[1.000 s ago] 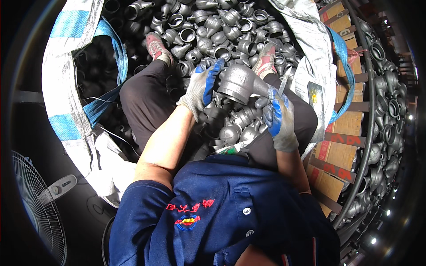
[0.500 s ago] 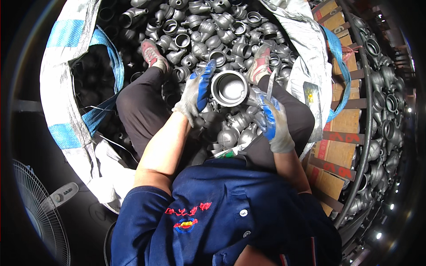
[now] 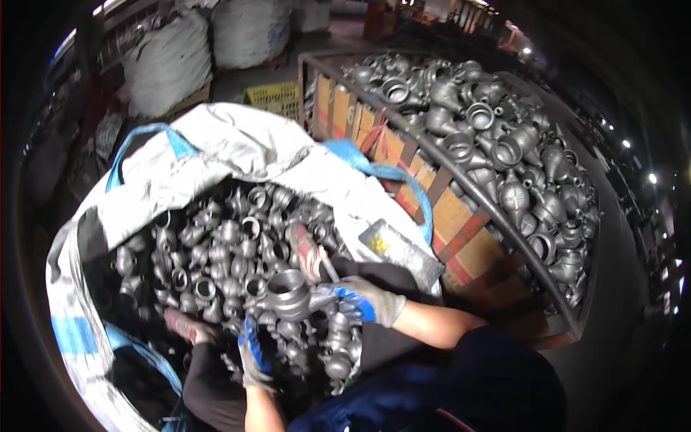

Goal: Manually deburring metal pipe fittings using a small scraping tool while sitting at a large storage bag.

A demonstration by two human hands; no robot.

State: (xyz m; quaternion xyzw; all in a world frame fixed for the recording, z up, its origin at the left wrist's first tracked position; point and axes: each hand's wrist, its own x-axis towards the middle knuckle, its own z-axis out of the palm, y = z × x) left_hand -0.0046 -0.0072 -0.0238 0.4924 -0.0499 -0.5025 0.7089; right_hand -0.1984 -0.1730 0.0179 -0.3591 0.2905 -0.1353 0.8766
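Note:
My right hand (image 3: 363, 299), in a grey glove with blue coating, is closed around the narrow neck of a grey metal casting (image 3: 288, 294). The casting's wide round mouth faces up. A thin flat metal tool (image 3: 330, 268) sticks up beside the fingers of the same hand; its lower end is hidden. My left hand (image 3: 254, 354), gloved alike, is just below and left of the casting, apart from it. Its fingers stretch upward with nothing in them. Beneath both hands lie heaped castings (image 3: 216, 252) of similar shape, between my legs, inside a large white woven sack (image 3: 223, 137).
Along the right stands a metal-framed bin (image 3: 461, 176) lined with cardboard and piled with castings. A flat grey plate (image 3: 403, 252) with a yellow mark lies against the sack's right side. Behind are a yellow crate (image 3: 273, 97) and full white sacks (image 3: 169, 61). Blue straps (image 3: 147, 131) loop off the sack.
The view has swung right and up toward the bin. The casting, still in my right hand, shows its mouth more from the side. My left hand is now lower and farther from it.

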